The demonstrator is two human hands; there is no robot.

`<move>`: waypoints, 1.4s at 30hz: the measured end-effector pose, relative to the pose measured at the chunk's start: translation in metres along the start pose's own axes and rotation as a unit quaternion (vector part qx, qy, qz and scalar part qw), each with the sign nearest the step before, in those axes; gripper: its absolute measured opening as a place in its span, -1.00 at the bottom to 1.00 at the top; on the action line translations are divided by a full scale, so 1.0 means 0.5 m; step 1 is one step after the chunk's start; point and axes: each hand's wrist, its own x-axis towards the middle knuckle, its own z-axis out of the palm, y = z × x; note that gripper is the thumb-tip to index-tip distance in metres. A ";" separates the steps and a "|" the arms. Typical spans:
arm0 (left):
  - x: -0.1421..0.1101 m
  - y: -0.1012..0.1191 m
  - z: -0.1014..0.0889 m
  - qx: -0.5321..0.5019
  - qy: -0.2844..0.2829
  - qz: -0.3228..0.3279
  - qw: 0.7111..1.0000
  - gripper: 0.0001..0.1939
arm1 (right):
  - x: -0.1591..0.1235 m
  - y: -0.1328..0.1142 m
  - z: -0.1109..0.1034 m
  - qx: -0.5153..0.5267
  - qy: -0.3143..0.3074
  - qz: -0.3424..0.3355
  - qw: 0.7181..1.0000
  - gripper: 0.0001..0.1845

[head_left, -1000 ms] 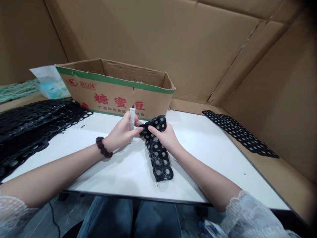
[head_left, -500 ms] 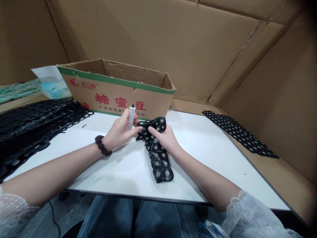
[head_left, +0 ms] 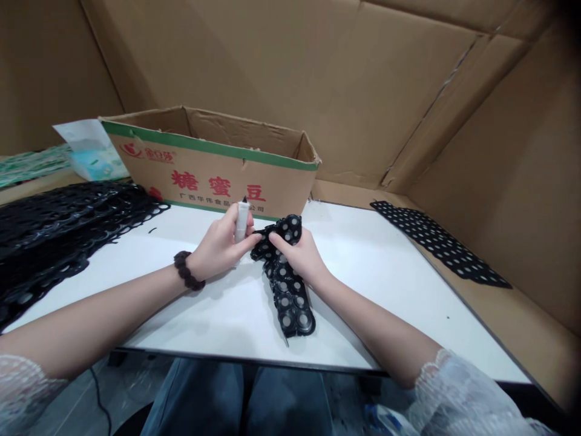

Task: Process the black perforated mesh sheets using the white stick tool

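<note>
My left hand (head_left: 222,239) is closed round a white pen-like tool (head_left: 242,223) whose dark pointed tip sticks up. Its thumb and fingers also pinch the left edge of a black dotted sheet (head_left: 285,284), a flexible piece with rows of round grey discs. On the sheet's upper part, my right hand (head_left: 303,251) grips with the thumb on top and the fingers hidden beneath. The sheet's upper end is bent, while its lower end hangs toward the front of the white table (head_left: 204,321).
An open cardboard box (head_left: 218,160) stands behind my hands. Layered black sheets (head_left: 59,236) are piled at left, near a tissue pack (head_left: 97,160). Another dotted black sheet (head_left: 440,245) lies along the right edge. Cardboard walls (head_left: 340,85) enclose the table.
Both hands keep their hold on the black sheet. Its left end has shifted slightly between my fingers, and its lower end has moved a little left. The pen-like tool stays in my left hand.
</note>
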 end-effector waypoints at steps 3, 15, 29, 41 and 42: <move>-0.002 0.006 0.000 0.011 -0.006 0.001 1.000 -0.79 | -0.001 -0.001 0.001 -0.015 0.000 0.000 1.000 -0.79; 0.000 0.006 0.001 -0.073 -0.024 -0.049 0.996 -0.80 | -0.001 -0.005 -0.004 -0.015 -0.022 0.009 1.000 -0.77; 0.011 0.022 0.001 -0.185 0.005 -0.118 0.976 -0.76 | -0.003 -0.014 -0.009 -0.011 -0.013 -0.016 1.000 -0.77; 0.009 -0.002 -0.004 -0.047 0.044 -0.060 0.996 -0.77 | 0.007 -0.004 -0.028 -0.164 0.048 0.040 0.985 -0.57; 0.009 -0.004 -0.004 -0.049 0.039 -0.061 0.996 -0.76 | 0.008 -0.003 -0.033 -0.199 0.073 0.023 0.977 -0.52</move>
